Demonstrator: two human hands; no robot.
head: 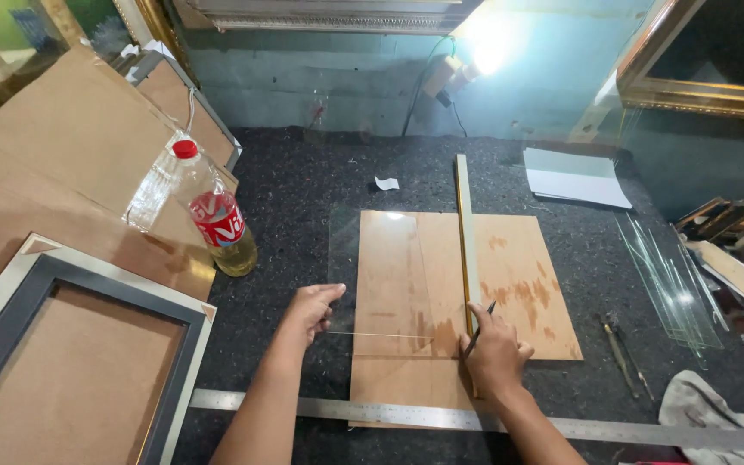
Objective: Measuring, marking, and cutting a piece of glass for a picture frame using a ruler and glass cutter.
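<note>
Clear glass sheet (389, 275) on the brown board (510, 284) was pinned by the left hand (310, 312), fingers flat; a dark pen-like cutter (479, 331) was gripped by the right hand (494, 355) against the long yellow-edged straightedge (467, 232), running toward 12 o'clock.

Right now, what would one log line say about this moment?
left hand: pressing clear glass sheet | right hand: holding thin dark tool against upright wooden straightedge | under: brown board | surface: dark speckled table

A dark speckled worktable (303, 185) meets a pale teal wall (303, 77) under a glaring lamp (486, 39).
</note>
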